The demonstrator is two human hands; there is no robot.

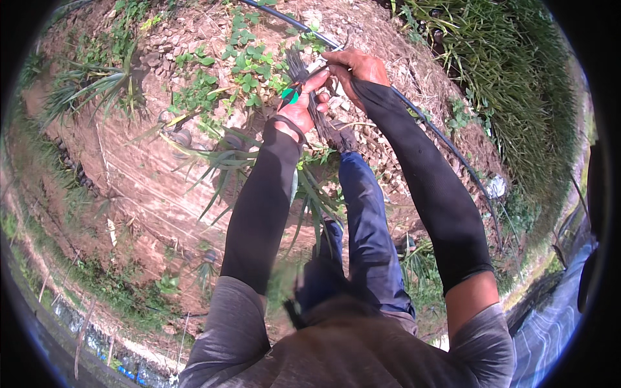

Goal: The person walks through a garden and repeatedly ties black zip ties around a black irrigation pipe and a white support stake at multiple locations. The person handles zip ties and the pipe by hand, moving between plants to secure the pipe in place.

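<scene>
Both my hands are together near the top middle, over stony soil. My left hand (299, 111) is closed round a bundle of thin dark strips (297, 64), which sticks out above and below the fingers. A small bright green piece (290, 96) shows at that hand, its kind unclear. My right hand (357, 70) is just to the right, fingers pinched close to the left fingertips; what they hold is too small to make out. Directly behind the right hand runs a black hose (446, 143), with a pale band (333, 44) on it near the fingers.
Low leafy plants (249, 68) grow left of the hands. Spiky long-leaved plants (223, 161) stand by my left forearm. Dense tall grass (504, 71) fills the upper right. My trouser leg (369, 213) and shoe (343, 137) are below the hands. Blue sheeting (556, 317) lies at the lower right.
</scene>
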